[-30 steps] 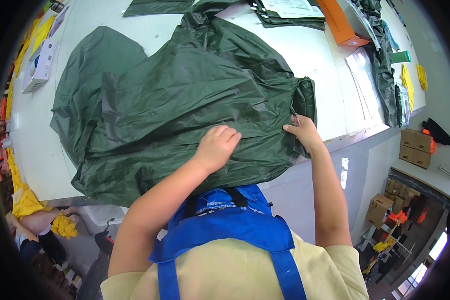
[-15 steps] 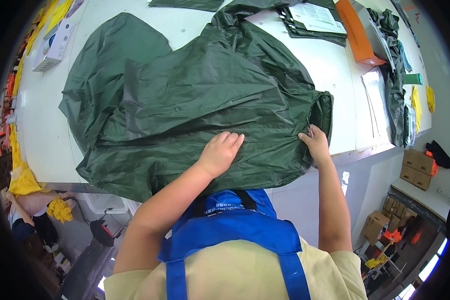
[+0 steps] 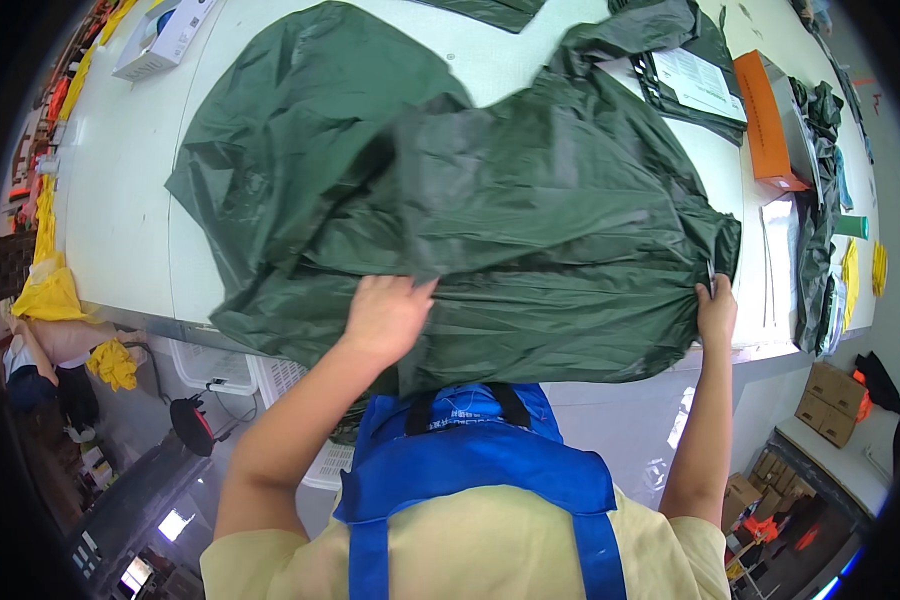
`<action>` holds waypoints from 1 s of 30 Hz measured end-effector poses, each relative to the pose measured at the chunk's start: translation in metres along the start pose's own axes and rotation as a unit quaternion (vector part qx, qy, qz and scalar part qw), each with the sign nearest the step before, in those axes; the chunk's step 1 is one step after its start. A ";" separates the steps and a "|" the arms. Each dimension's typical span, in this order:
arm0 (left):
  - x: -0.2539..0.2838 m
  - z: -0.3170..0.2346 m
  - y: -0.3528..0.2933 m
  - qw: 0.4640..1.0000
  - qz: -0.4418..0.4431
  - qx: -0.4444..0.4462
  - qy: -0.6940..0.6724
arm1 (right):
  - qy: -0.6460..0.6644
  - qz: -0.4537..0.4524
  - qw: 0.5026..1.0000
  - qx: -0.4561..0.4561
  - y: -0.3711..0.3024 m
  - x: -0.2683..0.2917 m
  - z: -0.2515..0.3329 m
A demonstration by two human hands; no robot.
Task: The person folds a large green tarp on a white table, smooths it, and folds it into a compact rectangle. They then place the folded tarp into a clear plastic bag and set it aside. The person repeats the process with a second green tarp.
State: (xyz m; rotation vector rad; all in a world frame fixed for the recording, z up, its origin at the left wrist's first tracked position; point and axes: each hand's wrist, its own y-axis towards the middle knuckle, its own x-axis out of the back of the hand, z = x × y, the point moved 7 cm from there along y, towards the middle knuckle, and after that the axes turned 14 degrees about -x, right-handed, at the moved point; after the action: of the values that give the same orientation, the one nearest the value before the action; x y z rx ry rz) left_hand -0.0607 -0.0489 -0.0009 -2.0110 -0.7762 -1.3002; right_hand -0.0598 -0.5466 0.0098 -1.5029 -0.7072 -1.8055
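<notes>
A dark green, thin, shiny rain garment [image 3: 530, 200] lies spread and wrinkled over the white table, its near edge hanging over the front. My left hand [image 3: 385, 315] is closed on its cloth left of the middle, fingers curled into a fold. At the garment's gathered right end, my right hand [image 3: 715, 310] is closed around small metal thread snips [image 3: 711, 272], of which only the slim blades show upright. The same hand's fingers touch the bunched cloth there. Between my hands the cloth runs in long creases.
On the white table [image 3: 120, 220] stand a white box [image 3: 165, 38] at far left and an orange box [image 3: 770, 120] at right. Printed paper [image 3: 695, 82] lies on folded dark cloth. White baskets [image 3: 210, 368] stand below; another person [image 3: 35, 365] is at lower left.
My right hand has moved right with the snips, and the garment's gathered end has shifted right with it. My left hand has moved left and closed on the cloth. The view has shifted too.
</notes>
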 end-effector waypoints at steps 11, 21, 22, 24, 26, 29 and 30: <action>-0.015 0.019 -0.069 0.997 -0.059 0.000 -0.054 | 0.137 0.331 0.904 0.231 -0.185 -0.084 0.241; -0.028 0.044 -0.074 0.994 -0.074 0.079 0.014 | 0.080 0.368 0.891 0.253 -0.182 -0.109 0.253; -0.025 0.046 -0.079 0.992 -0.100 0.082 0.016 | 0.063 0.360 0.893 0.264 -0.183 -0.110 0.253; -0.019 0.051 -0.089 0.985 -0.150 0.084 0.022 | 0.030 0.341 0.895 0.286 -0.184 -0.112 0.252; -0.022 0.051 -0.091 0.986 -0.150 0.066 0.027 | -0.001 0.368 0.886 0.282 -0.182 -0.115 0.254; -0.024 0.052 -0.092 0.985 -0.160 0.053 0.024 | -0.022 0.391 0.877 0.279 -0.179 -0.116 0.257; -0.023 0.054 -0.091 0.985 -0.166 0.050 0.021 | -0.024 0.389 0.875 0.288 -0.177 -0.117 0.258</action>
State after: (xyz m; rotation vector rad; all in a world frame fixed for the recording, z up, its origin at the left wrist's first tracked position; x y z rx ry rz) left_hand -0.1060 0.0461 -0.0240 -1.8210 -1.1714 -1.4480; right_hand -0.0265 -0.2208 -0.0545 -1.1690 -0.4865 -0.8455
